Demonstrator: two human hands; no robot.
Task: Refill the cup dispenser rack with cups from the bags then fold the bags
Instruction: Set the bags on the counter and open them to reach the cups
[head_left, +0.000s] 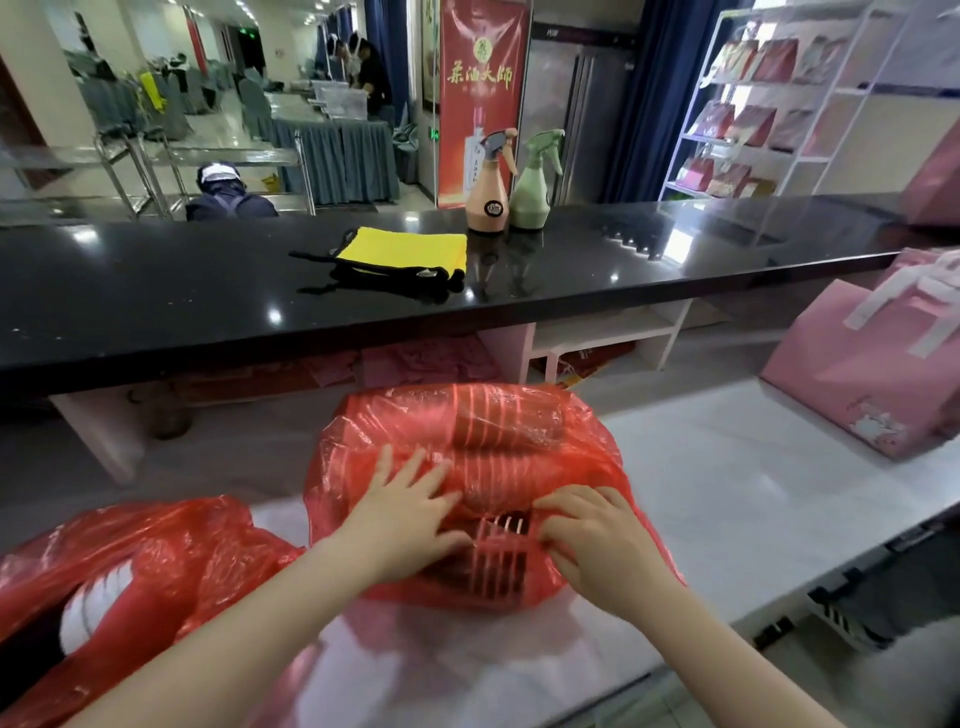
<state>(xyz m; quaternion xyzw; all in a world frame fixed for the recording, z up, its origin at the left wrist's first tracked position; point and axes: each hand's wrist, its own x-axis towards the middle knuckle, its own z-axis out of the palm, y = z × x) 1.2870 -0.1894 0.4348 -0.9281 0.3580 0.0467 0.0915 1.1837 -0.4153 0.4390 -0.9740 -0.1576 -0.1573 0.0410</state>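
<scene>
Cups (506, 423) lie stacked on their sides inside a thin red bag (582, 467) on the white tabletop (727, 493), which is bare to the right. The left hand (405, 514) presses flat, fingers spread, on the bag; the right hand (592, 540) pinches its plastic. A second red bag (171, 551) slumps at the left edge

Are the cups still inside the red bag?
Yes. Stacked cups show through the thin red plastic bag under both hands.
</scene>
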